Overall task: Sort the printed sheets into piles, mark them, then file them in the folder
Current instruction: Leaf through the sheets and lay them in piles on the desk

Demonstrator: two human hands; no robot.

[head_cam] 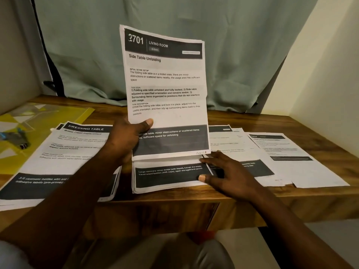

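Note:
My left hand (127, 139) grips a printed sheet (165, 84) headed "2701 Living Room, Side Table Unfolding" and holds it upright above the desk, thumb on its front. Under it lies a stack of sheets (169, 176) at the desk's front edge. My right hand (223, 171) rests on that stack's right side with fingers spread, over a thin dark pen-like object that is mostly hidden. A "Dressing Table" pile (64, 152) lies to the left. More sheets (287, 158) are spread to the right. A yellow patterned folder (38, 117) lies at the far left.
The wooden desk (291, 200) stands in a corner, with a green curtain (174, 16) behind and a pale wall to the right. A small blue and grey object (18, 137) sits on the folder. My knees are below the desk's front edge.

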